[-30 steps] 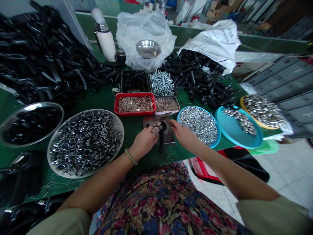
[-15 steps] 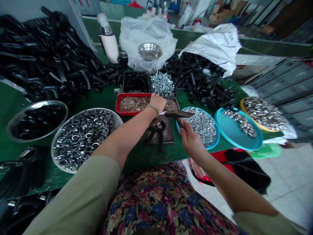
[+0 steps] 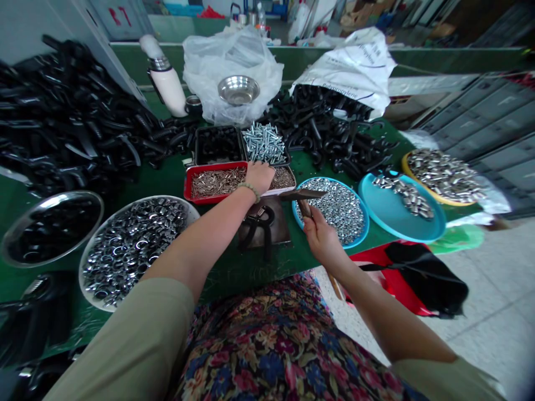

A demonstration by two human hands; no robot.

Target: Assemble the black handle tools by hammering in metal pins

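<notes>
I see the right hand (image 3: 324,240) clenched around a small dark-headed metal hammer (image 3: 301,194) over the round blue plate's (image 3: 366,220) rim. The left hand (image 3: 259,177) is at the red rectangular tray (image 3: 186,181); I cannot tell if its fingers grasp something.

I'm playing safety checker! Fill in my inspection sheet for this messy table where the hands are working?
surface: green workbench, crowded with trays.
job's things: small hammer with a dark head; black part on a dark metal plate; red tray of small metal pins.
clutter: heaps of black parts; round tray of steel rings; blue tray of nuts; steel bowl on a plastic bag.
grippers: none; left hand rests at the red tray's corner; right hand grips the hammer.
cables: nothing seen.
surroundings: grey metal cabinets; tiled floor.
</notes>
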